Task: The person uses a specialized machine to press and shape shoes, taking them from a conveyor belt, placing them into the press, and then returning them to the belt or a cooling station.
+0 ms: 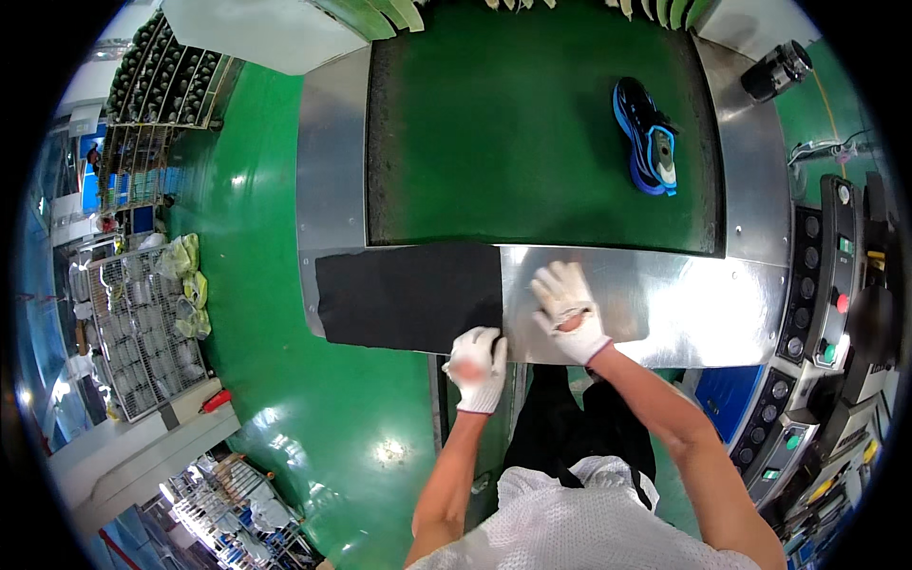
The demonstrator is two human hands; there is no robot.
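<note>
My right hand [570,313], in a white knit glove with an opening at its back, is stretched out over the bare metal ledge [646,294]. Its fingers are spread and nothing is in them. At the front edge of the ledge, by the near right corner of a black mat [408,294], is my gloved left hand [477,370]. Its fingers are loosely bent and apart, with no object seen in them. Farther off, a black and blue sports shoe [648,138] lies on the right part of the green conveyor belt [494,133].
A dark cylindrical container [777,71] stands at the far right corner of the metal frame. Control panels [826,275] with buttons and dials line the right side. Left, across the green floor, are a loaded rack [166,71] and a wire cart [142,323]. Pale strips [380,13] hang over the belt's far end.
</note>
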